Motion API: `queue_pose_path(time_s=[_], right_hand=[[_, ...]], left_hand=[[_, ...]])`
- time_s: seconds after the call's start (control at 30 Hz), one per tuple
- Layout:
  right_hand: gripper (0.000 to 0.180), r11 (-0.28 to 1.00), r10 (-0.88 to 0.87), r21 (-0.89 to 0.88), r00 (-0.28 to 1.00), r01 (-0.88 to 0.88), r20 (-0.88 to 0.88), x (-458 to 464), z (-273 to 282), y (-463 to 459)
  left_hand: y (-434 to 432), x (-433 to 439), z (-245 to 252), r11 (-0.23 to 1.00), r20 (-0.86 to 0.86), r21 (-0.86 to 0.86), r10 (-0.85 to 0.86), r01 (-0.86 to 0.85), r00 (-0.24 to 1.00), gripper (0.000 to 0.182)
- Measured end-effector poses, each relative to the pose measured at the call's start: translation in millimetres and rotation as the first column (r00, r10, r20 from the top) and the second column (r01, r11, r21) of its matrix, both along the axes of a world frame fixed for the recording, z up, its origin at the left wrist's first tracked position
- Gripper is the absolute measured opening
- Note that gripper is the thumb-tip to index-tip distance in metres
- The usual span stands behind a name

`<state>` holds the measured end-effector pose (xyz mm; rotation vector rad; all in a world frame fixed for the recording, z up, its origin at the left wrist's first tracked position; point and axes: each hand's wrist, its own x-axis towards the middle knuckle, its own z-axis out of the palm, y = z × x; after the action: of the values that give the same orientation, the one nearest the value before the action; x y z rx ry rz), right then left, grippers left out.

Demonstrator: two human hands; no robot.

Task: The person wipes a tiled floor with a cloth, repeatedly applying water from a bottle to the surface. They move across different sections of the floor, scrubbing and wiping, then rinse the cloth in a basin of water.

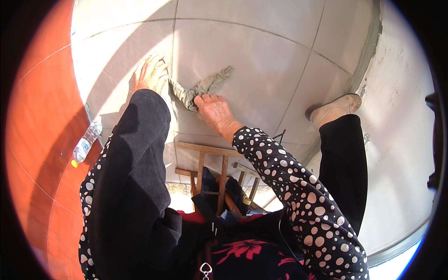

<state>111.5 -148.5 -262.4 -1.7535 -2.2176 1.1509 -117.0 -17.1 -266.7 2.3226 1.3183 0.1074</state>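
Note:
My right hand (214,109) grips a pale grey-green cloth (210,82) that is twisted into a rope-like shape. The cloth lies bent on the light floor tiles (259,63), one end pointing up and to the right. Its other end reaches the side of my left hand (151,74). That hand is in bright sun just beyond my bent left knee (148,101), back upward and fingers stretched forward. Its palm is hidden, so I cannot tell what it presses on or holds. Something whitish, partly hidden, shows beside the knee.
A clear plastic water bottle (86,141) with a yellow cap lies at the left, by an orange-red surface (45,115). Below, a wooden stool-like frame (206,149) stands between my legs. At the right are my beige shoe (337,106) and a whitish wall-like surface (395,140).

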Motion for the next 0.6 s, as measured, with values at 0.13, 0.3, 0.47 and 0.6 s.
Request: queue_pose_path(time_s=[0.13,0.3,0.47,0.6], right_hand=[[0.015,0.993,-0.07,0.1,0.996,0.064,0.06,10,-11,-31],[0.013,0.987,-0.132,0.113,0.983,0.118,0.126,-5,-10,-90],[0.014,0.993,-0.112,0.041,0.985,0.108,0.135,-25,7,-174],[0.024,0.989,-0.117,-0.058,0.969,0.133,0.217,19,12,-201]], left_hand=[[-15,-12,1,0.998,-0.045,-0.013,0.056,-0.056,0.997,0.042],[-26,-27,0,0.989,0.143,-0.083,0.134,-0.123,0.981,0.049],[-32,-31,-6,0.95,0.212,-0.226,0.265,-0.217,0.941,0.043],[-33,-28,-2,0.949,0.263,-0.234,0.27,-0.21,0.926,0.042]])
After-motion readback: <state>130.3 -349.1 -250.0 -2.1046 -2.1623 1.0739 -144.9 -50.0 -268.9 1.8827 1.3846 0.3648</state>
